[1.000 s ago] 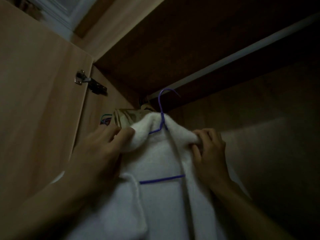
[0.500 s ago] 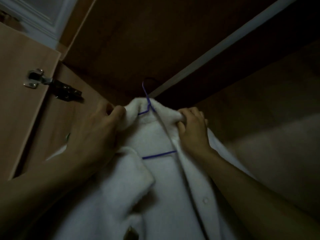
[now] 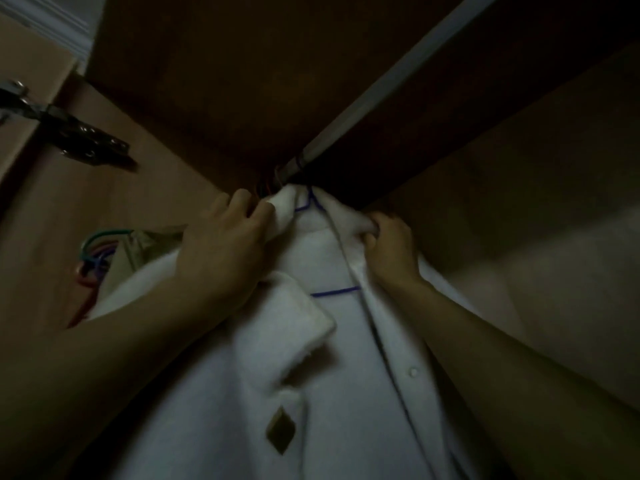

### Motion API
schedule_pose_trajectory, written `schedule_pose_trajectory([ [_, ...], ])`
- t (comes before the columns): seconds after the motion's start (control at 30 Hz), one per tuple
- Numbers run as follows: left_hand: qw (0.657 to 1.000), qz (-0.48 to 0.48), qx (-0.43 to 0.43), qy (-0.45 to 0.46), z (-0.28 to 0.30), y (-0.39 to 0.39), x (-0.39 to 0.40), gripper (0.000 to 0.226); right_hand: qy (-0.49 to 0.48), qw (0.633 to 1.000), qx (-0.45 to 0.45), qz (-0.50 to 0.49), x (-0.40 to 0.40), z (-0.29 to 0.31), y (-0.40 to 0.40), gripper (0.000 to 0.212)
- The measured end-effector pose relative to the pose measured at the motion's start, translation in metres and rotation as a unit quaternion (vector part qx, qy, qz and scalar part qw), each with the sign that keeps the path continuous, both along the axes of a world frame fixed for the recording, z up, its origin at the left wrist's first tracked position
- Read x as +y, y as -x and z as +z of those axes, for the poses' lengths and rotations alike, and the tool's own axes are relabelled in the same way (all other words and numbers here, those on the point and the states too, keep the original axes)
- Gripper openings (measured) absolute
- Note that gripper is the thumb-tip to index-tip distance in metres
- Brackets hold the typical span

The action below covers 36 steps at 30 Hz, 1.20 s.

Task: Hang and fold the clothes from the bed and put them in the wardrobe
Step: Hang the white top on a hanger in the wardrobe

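The coat (image 3: 346,393) hangs on a hanger (image 3: 311,206) inside the wardrobe (image 3: 214,81), just below the rail (image 3: 398,77) that runs up to the right. The left hand (image 3: 221,251) grips the coat's collar left of the hanger's neck; the right hand (image 3: 391,251) grips it on the right. Behind the left hand, more hangers (image 3: 98,251) and another garment (image 3: 149,244) sit further left. A door hinge (image 3: 79,140) is on the side wall at upper left.

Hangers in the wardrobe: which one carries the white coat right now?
The blue wire hanger, whose bar shows across the white coat's open front between left hand and right hand. The green and other coloured hangers sit apart at the left.
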State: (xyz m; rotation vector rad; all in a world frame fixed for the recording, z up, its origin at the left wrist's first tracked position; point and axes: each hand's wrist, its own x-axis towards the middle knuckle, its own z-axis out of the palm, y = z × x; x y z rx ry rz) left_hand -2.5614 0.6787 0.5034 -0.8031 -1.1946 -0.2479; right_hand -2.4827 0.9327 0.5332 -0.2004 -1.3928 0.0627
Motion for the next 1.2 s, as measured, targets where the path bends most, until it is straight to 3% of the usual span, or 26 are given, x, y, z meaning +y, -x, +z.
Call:
schedule_pose_trajectory([
  [0.2,0.997,0.079,-0.01,0.011,-0.019,-0.004,-0.01,0.073,-0.035,0.998,-0.028,-0.048,-0.007,-0.034,0.001,0.052],
  [0.37,0.994,0.104,-0.005,0.04,-0.06,-0.004,-0.027,0.074,-0.096,0.994,-0.031,-0.051,0.007,-0.071,-0.002,0.059],
  [0.5,0.988,0.132,-0.025,0.07,-0.062,0.006,-0.025,0.078,-0.08,0.994,-0.05,-0.053,0.019,-0.094,0.006,0.063],
  [0.7,0.973,0.211,-0.059,0.067,-0.061,0.005,-0.005,0.08,-0.021,0.985,-0.17,0.003,0.017,-0.101,0.032,0.075],
  [0.97,0.984,0.124,-0.085,0.098,-0.08,-0.011,-0.025,0.075,-0.004,0.986,-0.168,-0.009,0.002,-0.127,-0.008,0.072],
  [1.2,0.978,0.096,-0.101,0.154,-0.153,-0.049,-0.059,0.067,0.051,0.983,-0.174,-0.027,-0.015,-0.204,-0.049,0.067],
])
